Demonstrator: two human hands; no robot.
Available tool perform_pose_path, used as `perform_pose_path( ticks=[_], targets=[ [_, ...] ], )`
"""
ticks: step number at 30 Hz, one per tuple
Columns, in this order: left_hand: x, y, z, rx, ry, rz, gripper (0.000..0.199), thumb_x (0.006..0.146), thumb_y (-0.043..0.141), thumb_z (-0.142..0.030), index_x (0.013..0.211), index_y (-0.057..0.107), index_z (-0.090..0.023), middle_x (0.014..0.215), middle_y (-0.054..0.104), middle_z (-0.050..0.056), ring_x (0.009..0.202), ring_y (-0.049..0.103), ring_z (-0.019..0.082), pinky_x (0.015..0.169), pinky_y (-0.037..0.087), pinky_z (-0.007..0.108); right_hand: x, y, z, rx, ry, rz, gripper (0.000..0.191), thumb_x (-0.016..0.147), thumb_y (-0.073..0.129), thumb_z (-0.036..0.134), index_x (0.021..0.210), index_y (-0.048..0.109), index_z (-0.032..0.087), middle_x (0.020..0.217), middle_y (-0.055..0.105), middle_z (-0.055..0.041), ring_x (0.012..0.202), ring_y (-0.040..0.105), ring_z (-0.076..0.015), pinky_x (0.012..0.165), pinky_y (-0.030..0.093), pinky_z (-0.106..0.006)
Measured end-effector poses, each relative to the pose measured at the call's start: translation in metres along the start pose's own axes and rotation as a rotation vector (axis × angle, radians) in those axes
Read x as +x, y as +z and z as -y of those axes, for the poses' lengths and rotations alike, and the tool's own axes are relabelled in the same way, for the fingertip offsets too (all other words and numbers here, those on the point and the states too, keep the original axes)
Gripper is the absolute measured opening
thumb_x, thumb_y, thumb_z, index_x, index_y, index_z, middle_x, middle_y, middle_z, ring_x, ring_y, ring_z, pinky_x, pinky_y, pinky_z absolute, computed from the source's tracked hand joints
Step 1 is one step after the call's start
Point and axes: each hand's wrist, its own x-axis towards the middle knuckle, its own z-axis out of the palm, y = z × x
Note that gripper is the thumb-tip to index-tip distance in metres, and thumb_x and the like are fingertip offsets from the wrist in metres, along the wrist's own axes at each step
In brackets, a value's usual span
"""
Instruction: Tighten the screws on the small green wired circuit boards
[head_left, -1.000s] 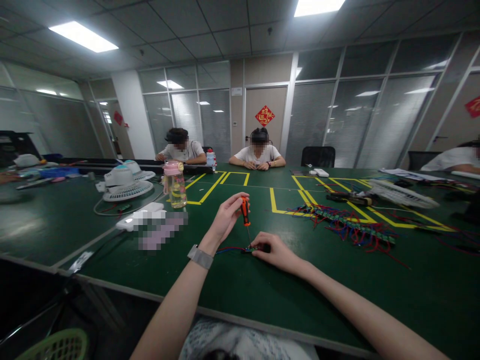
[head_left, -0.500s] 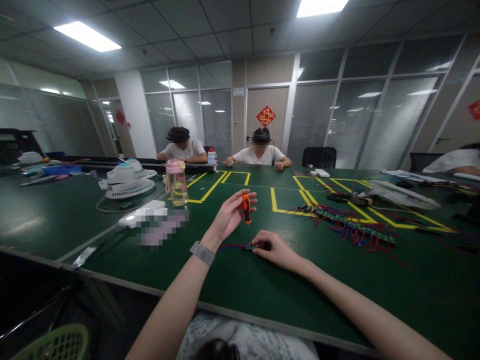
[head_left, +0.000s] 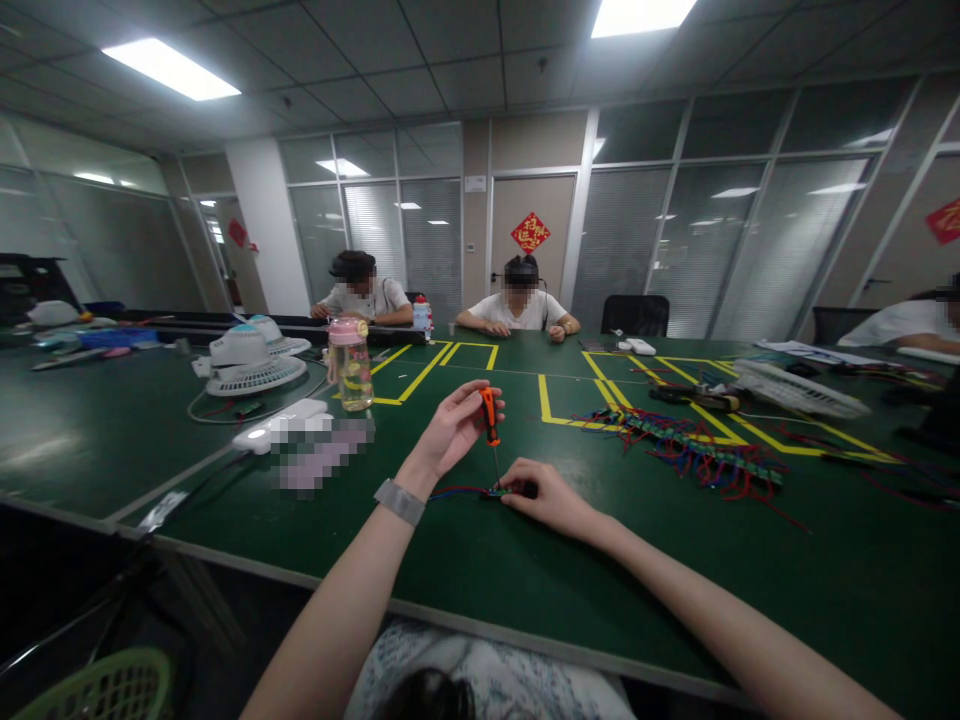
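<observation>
My left hand [head_left: 456, 428] grips the orange and black handle of a screwdriver [head_left: 490, 416], held nearly upright. Its thin shaft points down at a small green circuit board [head_left: 493, 493] lying on the green table [head_left: 450, 560]. My right hand [head_left: 544, 492] pinches the board's right side with thumb and forefinger, which partly cover it. Red and blue wires [head_left: 457, 490] run leftward from the board behind my left wrist. Whether the tip sits in a screw is too small to make out.
Right of my hands lies a row of wired circuit boards [head_left: 694, 450]. Toward the left stand a pink-lidded bottle [head_left: 350, 365], white fans [head_left: 251, 365] and a white power strip [head_left: 281, 425]. Yellow tape [head_left: 546, 400] marks the table. Two people sit opposite, another at far right.
The screwdriver handle has turned a little in my left hand, and its fingers have shifted. My right hand stays on the board. The person opposite has lowered a hand to the table.
</observation>
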Motion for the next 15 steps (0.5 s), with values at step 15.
perform_pose_path(
  ticks=[15],
  targets=[
    [-0.0012,-0.001,-0.0022,-0.046,-0.015,-0.002,0.012,0.078,0.063,-0.015,0.09,0.063,-0.017,0.089,0.066,0.004,0.08,0.065,0.015,0.076,0.052,0.03,-0.0006,-0.0009,-0.0001,0.009,-0.005,0.004,0.013,0.076,0.063,0.016,0.087,0.069,0.015,0.083,0.061,-0.0036,0.069,0.055,-0.0124,0.065,0.046,-0.025]
  ],
)
